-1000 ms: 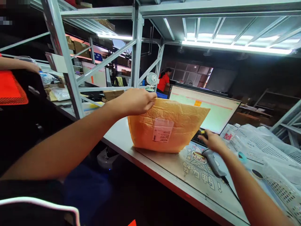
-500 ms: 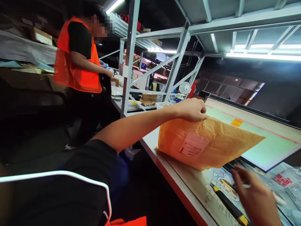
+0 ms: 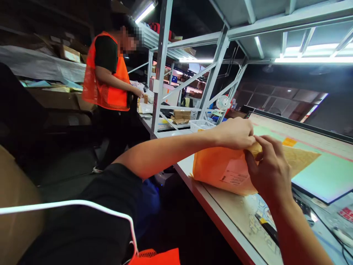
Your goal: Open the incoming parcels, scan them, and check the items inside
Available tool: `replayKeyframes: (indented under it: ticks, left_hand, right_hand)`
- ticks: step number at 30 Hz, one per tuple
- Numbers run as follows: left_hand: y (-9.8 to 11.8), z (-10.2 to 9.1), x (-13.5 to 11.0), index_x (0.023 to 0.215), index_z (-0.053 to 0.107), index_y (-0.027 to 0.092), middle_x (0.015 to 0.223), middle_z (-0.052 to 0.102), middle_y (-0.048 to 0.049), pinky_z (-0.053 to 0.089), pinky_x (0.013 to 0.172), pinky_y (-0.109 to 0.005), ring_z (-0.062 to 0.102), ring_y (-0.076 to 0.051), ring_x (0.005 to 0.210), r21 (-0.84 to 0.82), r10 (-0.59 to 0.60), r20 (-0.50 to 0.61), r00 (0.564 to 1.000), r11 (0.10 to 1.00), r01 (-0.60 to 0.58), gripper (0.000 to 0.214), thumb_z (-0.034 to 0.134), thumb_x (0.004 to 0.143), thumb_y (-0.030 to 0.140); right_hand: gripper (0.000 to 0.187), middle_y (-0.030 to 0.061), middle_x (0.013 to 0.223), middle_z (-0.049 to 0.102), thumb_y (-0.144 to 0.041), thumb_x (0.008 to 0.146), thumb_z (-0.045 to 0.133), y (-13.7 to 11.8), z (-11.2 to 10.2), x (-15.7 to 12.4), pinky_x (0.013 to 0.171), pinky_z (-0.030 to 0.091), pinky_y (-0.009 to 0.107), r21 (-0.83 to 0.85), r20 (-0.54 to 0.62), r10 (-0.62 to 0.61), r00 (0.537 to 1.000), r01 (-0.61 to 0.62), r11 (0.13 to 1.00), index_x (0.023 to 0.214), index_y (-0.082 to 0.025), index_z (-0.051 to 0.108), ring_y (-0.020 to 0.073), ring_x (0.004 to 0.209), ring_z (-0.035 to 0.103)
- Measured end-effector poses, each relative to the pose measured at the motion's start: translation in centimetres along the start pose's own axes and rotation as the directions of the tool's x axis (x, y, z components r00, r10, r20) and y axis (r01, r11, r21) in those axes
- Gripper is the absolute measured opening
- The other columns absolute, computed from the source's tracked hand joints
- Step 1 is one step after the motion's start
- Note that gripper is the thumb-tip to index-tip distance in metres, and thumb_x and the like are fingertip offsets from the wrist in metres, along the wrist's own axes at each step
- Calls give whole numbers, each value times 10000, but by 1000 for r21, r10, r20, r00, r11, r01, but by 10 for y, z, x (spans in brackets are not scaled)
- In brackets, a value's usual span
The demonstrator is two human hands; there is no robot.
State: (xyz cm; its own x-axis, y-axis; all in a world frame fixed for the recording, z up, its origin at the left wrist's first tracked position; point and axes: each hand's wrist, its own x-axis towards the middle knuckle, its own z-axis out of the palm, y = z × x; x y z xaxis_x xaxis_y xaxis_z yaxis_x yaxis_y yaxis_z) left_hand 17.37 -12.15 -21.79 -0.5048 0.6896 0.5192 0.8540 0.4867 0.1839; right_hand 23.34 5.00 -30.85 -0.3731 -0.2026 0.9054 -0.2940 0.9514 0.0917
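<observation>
A yellow-orange padded envelope (image 3: 212, 165) stands tilted on the desk, with a pale printed label (image 3: 236, 172) on its near face. My left hand (image 3: 237, 132) grips its upper edge with closed fingers. Right beside it, my right hand (image 3: 268, 165) pinches the same top edge, thumb in front and fingers curled over. The two hands meet at that edge, and my right hand covers part of the envelope's face. Below my right wrist lies a black and yellow utility knife (image 3: 267, 228) on a desk mat with a cartoon print, partly hidden by my forearm.
Behind the envelope stands a lit monitor (image 3: 328, 162), with a keyboard (image 3: 302, 206) below it. A white basket (image 3: 202, 125) sits beyond my left hand. Metal rack posts (image 3: 162, 73) rise at the desk's far end. A person in an orange vest (image 3: 106, 73) stands at the left.
My right hand has risen from over the desk mat to the envelope's top edge and taken hold there. My left hand keeps its grip. The view has shifted slightly.
</observation>
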Motion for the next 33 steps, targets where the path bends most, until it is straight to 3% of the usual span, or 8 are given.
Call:
replayKeyframes:
  ticks: [4, 8, 13, 18, 22, 25, 29, 33]
  left_hand:
    - [0, 2, 0, 815, 808, 114, 782, 694, -137, 406, 680, -347, 599, -213, 717, -24, -27, -21, 999, 999, 27, 281, 555, 899, 204]
    - [1, 5, 3, 842, 818, 103, 802, 702, -156, 435, 702, -357, 630, -233, 751, -50, -59, -34, 998, 997, 57, 264, 579, 881, 210]
    - [-1, 6, 6, 899, 821, 99, 848, 726, -156, 472, 736, -373, 675, -268, 816, -38, -85, -52, 995, 996, 83, 267, 575, 883, 200]
    - [-6, 7, 7, 995, 810, 89, 935, 753, -175, 508, 800, -392, 712, -297, 920, 57, -93, -25, 995, 994, 94, 279, 557, 939, 194]
    - [-10, 15, 9, 1132, 782, 97, 1023, 764, -187, 541, 835, -417, 732, -335, 1007, 153, -124, 27, 992, 981, 118, 304, 544, 1010, 241]
    - [-14, 22, 14, 1204, 761, 104, 1104, 763, -204, 556, 878, -428, 730, -348, 1074, 211, -134, 43, 990, 970, 122, 330, 531, 1046, 279]
    - [-36, 22, 23, 1235, 759, 122, 1167, 762, -197, 548, 955, -413, 714, -337, 1156, 255, -183, 11, 983, 951, 174, 316, 568, 1034, 274]
    - [-80, 9, 27, 1204, 760, 87, 1219, 742, -219, 519, 1014, -406, 687, -339, 1212, 235, -334, -50, 941, 912, 336, 298, 570, 1022, 225]
  right_hand:
    - [381, 141, 1326, 660, -328, 1036, 558, -5, 3, -4, 596, 525, 329, -47, -66, 17, 998, -20, 999, 1390, -205, 626, 193, 735, 676]
    - [353, 142, 1317, 651, -316, 1027, 559, -6, 3, -6, 575, 490, 324, -86, -59, 23, 998, -28, 996, 1345, -195, 649, 205, 769, 672]
    - [343, 143, 1279, 627, -360, 999, 568, -5, 0, -1, 522, 360, 289, -123, 33, 53, 998, -48, 991, 1271, -164, 642, 200, 756, 623]
    - [255, 84, 1101, 628, -421, 1007, 584, -11, -3, 7, 531, 201, 270, -206, 189, 94, 977, -55, 977, 1038, -176, 646, 126, 615, 445]
    - [263, 44, 978, 627, -425, 1019, 592, -16, -5, 9, 547, 152, 280, -253, 291, 77, 954, -1, 967, 915, -186, 624, 115, 592, 374]
    - [272, 18, 887, 614, -397, 1023, 586, -18, -5, 6, 539, 135, 284, -254, 292, 35, 956, 42, 966, 845, -192, 604, 114, 575, 356]
    - [330, -2, 785, 570, -368, 1056, 522, -21, -13, -5, 509, 142, 275, -145, 287, -142, 948, 189, 971, 774, -199, 542, 117, 569, 404]
    - [368, -5, 754, 552, -332, 1094, 439, -25, -26, -21, 486, 196, 262, -22, 261, -275, 925, 291, 957, 752, -208, 500, 114, 580, 482]
